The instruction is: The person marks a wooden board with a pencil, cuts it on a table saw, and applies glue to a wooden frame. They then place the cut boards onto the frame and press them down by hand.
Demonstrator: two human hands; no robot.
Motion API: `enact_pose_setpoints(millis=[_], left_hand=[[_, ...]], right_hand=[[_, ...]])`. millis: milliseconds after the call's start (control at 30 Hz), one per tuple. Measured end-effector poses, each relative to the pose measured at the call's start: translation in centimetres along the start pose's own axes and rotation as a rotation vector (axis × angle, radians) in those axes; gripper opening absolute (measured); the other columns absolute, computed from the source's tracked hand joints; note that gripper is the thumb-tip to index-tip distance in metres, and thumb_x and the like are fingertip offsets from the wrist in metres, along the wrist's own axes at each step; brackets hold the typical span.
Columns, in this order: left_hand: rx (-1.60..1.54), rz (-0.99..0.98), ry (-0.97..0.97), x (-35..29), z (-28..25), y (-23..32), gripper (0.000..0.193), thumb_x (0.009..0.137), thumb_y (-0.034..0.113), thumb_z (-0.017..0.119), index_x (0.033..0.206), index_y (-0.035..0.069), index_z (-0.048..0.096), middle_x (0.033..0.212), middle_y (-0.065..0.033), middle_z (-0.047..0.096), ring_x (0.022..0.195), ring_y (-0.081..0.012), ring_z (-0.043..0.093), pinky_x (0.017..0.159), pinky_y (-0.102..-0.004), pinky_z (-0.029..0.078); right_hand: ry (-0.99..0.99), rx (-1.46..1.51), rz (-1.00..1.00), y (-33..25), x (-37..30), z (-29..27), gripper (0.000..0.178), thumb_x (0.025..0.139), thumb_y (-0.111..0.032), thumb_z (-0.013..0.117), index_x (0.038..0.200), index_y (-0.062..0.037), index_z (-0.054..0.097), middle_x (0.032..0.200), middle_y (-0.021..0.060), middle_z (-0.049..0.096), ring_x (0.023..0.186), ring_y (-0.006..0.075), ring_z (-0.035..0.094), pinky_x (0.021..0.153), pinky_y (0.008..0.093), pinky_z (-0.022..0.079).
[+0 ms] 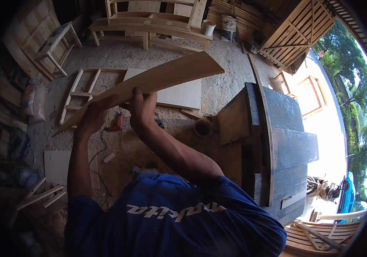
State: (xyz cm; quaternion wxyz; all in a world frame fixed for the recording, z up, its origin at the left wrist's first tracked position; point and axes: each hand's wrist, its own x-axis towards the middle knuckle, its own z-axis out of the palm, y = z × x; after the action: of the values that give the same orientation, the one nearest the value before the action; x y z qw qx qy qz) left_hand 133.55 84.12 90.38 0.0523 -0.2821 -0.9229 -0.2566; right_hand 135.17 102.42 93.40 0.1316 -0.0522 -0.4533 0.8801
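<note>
A long, flat wooden board (170, 77) is held up in front of me, slanting from the lower left to the upper right. My left hand (92, 116) is closed on its lower edge toward the left end. Nearer the middle, my right hand (143, 107) grips the same edge, its thumb against the near face; the other fingers are mostly hidden. Behind and below the board, a slatted wooden frame (77, 94) and a pale panel (183, 95) lie on the floor. Below my hands is a red corded power tool (117, 123).
A dark-topped workbench (284, 145) stands at the right with a long strip (262, 98) along it. At the back are a wooden bench (162, 30) and a bucket (208, 28). A pale sheet (57, 167) and small white cylinder (109, 157) lie at the left.
</note>
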Motion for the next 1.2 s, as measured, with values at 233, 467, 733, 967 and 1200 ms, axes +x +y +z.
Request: enact_pose_setpoints(millis=[233,467,733,967,1200], left_hand=[[-0.069,-0.151,0.012,-2.8,0.0,1.6,0.05,0.091,-0.001,0.047,0.139,0.013,0.055,0.131,-0.019,0.062,0.119,-0.0334,0.062,0.1,-0.0428,0.051],[0.069,-0.117,0.227,-7.5,6.7,7.8,0.054,0.088,0.002,0.065,0.14,0.007,0.051,0.143,-0.0168,0.053,0.136,-0.0322,0.047,0.11,-0.0426,0.039],[-0.097,-0.96,0.596,-26.0,25.3,20.6,0.048,0.091,0.015,0.065,0.136,0.002,0.052,0.148,-0.027,0.04,0.136,-0.0403,0.043,0.111,-0.0473,0.037],[-0.533,-1.44,0.828,-29.5,25.8,21.1,0.034,0.092,0.016,0.067,0.12,-0.002,0.06,0.108,-0.0161,0.068,0.095,-0.0228,0.068,0.081,-0.033,0.053],[-0.525,-1.213,0.997,-27.4,21.2,13.5,0.026,0.096,0.012,0.062,0.119,-0.001,0.061,0.103,-0.0079,0.068,0.086,-0.0115,0.064,0.073,-0.026,0.05]], right_hand=[[-0.035,-0.077,-0.044,3.0,-0.6,-1.2,0.026,0.095,-0.008,0.046,0.117,0.0035,0.042,0.102,0.0182,0.058,0.088,0.0262,0.065,0.065,0.0364,0.059],[-0.118,-0.07,0.214,-4.2,-3.3,-10.1,0.038,0.098,-0.022,0.056,0.126,0.004,0.05,0.118,0.021,0.059,0.099,0.034,0.067,0.076,0.0468,0.063],[-0.059,-0.158,0.352,-6.8,-3.7,-20.1,0.044,0.094,-0.016,0.056,0.128,0.011,0.048,0.125,0.0231,0.053,0.112,0.0383,0.061,0.085,0.0505,0.063],[-0.06,-0.284,0.336,-9.1,-3.5,-22.2,0.036,0.091,-0.006,0.054,0.124,0.0071,0.051,0.117,0.0209,0.057,0.098,0.0322,0.067,0.07,0.0457,0.066],[-0.11,-0.419,0.168,-10.7,1.9,-20.8,0.04,0.088,-0.009,0.062,0.124,0.0063,0.055,0.116,0.0218,0.06,0.097,0.0293,0.068,0.066,0.0386,0.067]])
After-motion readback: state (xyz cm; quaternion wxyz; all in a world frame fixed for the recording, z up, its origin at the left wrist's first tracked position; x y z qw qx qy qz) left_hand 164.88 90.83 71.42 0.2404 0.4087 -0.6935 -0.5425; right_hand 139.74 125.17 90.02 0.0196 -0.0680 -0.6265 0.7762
